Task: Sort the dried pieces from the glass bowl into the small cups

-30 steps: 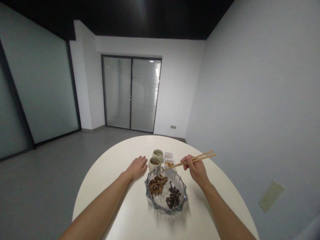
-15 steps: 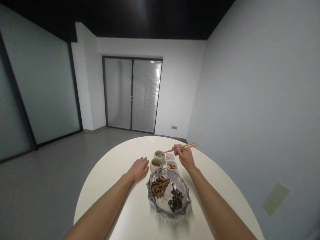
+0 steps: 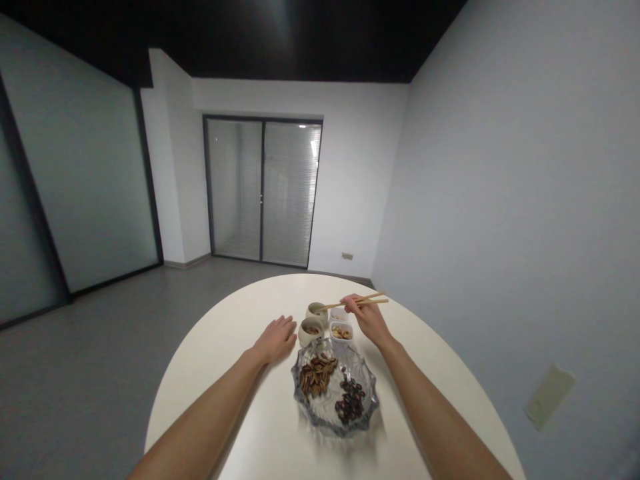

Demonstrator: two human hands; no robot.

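- The right hand (image 3: pixel 369 319) is closed around the wooden chopsticks (image 3: pixel 379 301); their tips are at the mouth of the far green cup (image 3: pixel 315 321). I cannot tell whether the tips pinch something; a loose pinch could let a small piece fall.
- The chopsticks pass above the far white container (image 3: pixel 335 318), so a dropped piece could land there, among wrong contents.
- If the tips push sideways on the rim, the cup could tip, because nothing steadies it by hand.
- The left hand (image 3: pixel 277 340) lies flat, fingers extended, just beside the near green cup (image 3: pixel 309 341); a careless move could knock it toward the glass bowl (image 3: pixel 327 401).
- In this bowl, brown pieces (image 3: pixel 317 377) and dark seeds (image 3: pixel 351 402) lie in separate piles; a bump could mix them.
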